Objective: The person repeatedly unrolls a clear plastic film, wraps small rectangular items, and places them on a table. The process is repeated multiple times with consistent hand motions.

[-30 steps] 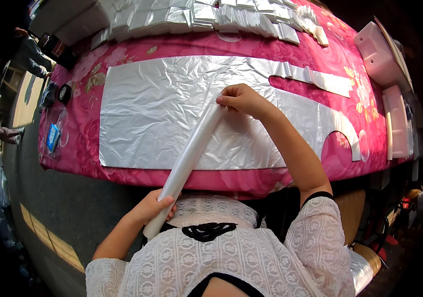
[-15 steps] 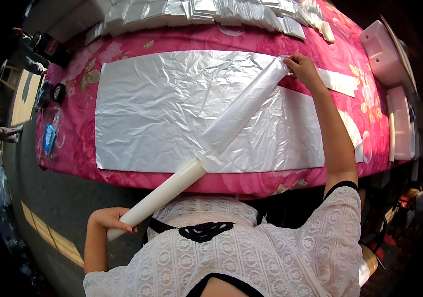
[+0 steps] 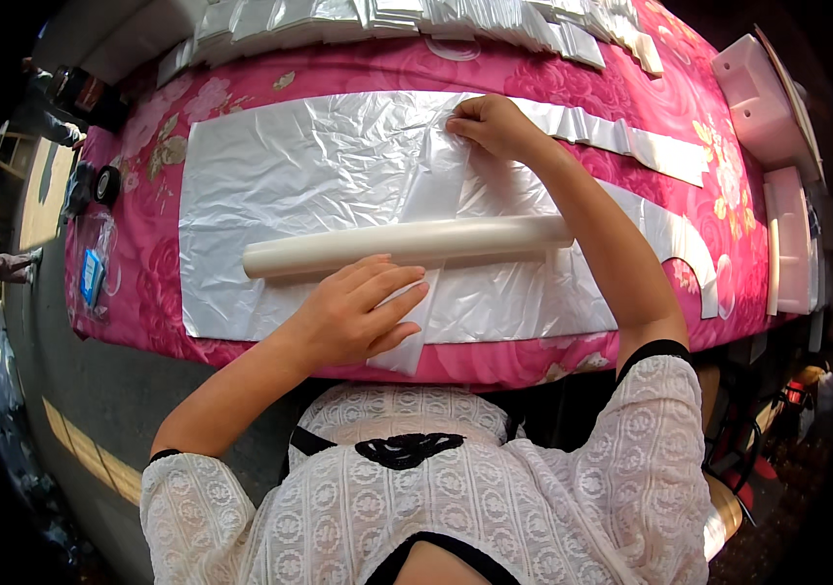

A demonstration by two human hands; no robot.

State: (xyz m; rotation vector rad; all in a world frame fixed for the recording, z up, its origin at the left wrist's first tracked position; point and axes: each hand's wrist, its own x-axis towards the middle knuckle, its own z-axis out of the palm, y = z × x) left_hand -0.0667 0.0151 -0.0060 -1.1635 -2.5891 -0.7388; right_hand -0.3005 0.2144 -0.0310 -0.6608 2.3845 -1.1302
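A large sheet-like stack of shiny white plastic bags [image 3: 270,175], with two long handles at its right end, lies flat on the table. Across it rests a pale cream tube [image 3: 407,242], nearly level. My left hand [image 3: 353,310] is open, fingers spread and stretched out, just at the near side of the tube; whether it touches the tube I cannot tell. Up by the stack's far edge, my right hand [image 3: 495,127] pinches the far end of a narrow folded plastic bag [image 3: 433,185]. That bag runs toward me under the tube, its near end hanging over the table's front edge.
A pink floral cloth [image 3: 153,244] covers the table. Piles of folded white bags [image 3: 338,21] line its far side. White foam boxes [image 3: 763,107] stand at the right. At the left are a roll of black tape [image 3: 106,185] and a blue packet [image 3: 92,277] in clear plastic.
The tube has gone from my left hand onto the stack, and that hand has opened. My right hand has moved left with the folded bag, which now lies more upright in view.
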